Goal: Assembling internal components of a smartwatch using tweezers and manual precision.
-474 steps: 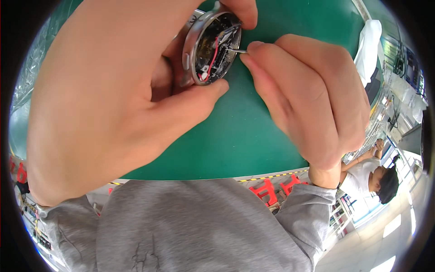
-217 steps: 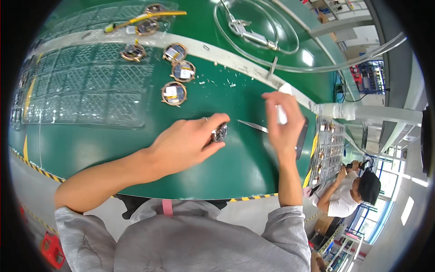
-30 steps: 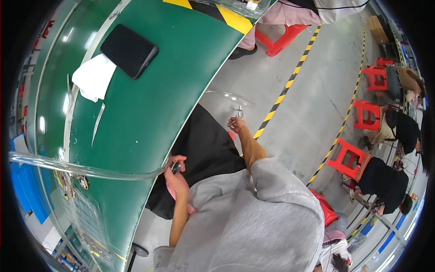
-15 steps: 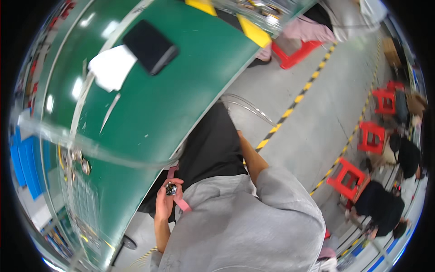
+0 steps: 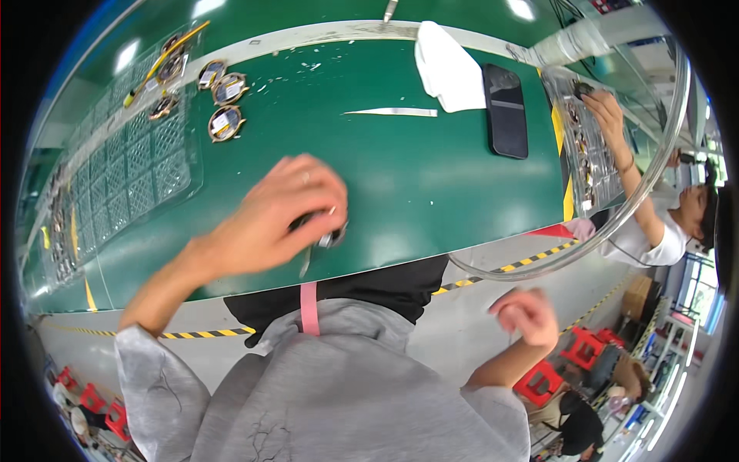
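The watch case [image 5: 333,236], mostly hidden, sits in the left hand [image 5: 289,204], over the desk [image 5: 400,192], to the left of the phone [image 5: 506,115] and nearer the body. That hand's fingers are clamped on it. The right hand [image 5: 530,317] is off the desk, on the body side of the phone, its fingers curled; blur means I cannot tell whether it grips anything. Left of the phone are a white cloth [image 5: 450,69], just beside it, and a pointed metal tool [image 5: 392,112], unheld. The step seems to be handling the case one-handed; the next move likely calls for keeping it steady.
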Tool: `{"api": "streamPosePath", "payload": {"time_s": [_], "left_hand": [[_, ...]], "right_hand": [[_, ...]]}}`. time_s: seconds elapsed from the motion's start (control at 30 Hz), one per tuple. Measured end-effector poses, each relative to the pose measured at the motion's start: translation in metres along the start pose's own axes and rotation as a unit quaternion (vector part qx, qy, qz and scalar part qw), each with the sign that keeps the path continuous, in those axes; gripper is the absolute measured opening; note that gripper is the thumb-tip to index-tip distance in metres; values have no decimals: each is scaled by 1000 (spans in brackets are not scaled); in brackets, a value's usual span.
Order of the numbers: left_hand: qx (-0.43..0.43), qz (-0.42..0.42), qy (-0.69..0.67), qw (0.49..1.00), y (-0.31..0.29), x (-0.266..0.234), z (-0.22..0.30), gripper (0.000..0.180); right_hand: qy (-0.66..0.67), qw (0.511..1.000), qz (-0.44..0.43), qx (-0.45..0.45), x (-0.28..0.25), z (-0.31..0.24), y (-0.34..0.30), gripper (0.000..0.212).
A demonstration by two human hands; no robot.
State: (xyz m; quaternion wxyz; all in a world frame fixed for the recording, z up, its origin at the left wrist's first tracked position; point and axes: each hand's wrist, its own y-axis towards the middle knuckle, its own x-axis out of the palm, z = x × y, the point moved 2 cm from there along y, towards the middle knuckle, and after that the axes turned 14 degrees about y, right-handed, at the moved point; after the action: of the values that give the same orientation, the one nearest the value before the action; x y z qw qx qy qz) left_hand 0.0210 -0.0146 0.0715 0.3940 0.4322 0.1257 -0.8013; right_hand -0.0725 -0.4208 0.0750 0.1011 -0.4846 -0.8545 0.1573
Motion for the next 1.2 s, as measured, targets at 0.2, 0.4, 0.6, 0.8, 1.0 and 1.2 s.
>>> {"api": "streamPosePath", "payload": {"time_s": [0.2,0.4,0.6,0.8,1.0,1.2], "left_hand": [[6,116,78,990,10,17,-35,13],[-73,160,124,977,2,11,-35,47],[-126,172,158,964,-2,24,-34,59],[-112,170,63,977,2,19,-44,69],[-132,133,89,978,4,19,-49,65],[-141,159,77,974,7,14,-45,60]], "right_hand": [[-202,946,133,-218,15,-84,200,12],[-437,810,-79,-383,60,-104,299,21],[-420,820,-100,-376,78,-105,298,20],[-409,854,-87,-310,61,-95,296,13],[-455,838,-64,-296,64,-91,293,13],[-474,826,-55,-301,51,-99,285,14]]}}
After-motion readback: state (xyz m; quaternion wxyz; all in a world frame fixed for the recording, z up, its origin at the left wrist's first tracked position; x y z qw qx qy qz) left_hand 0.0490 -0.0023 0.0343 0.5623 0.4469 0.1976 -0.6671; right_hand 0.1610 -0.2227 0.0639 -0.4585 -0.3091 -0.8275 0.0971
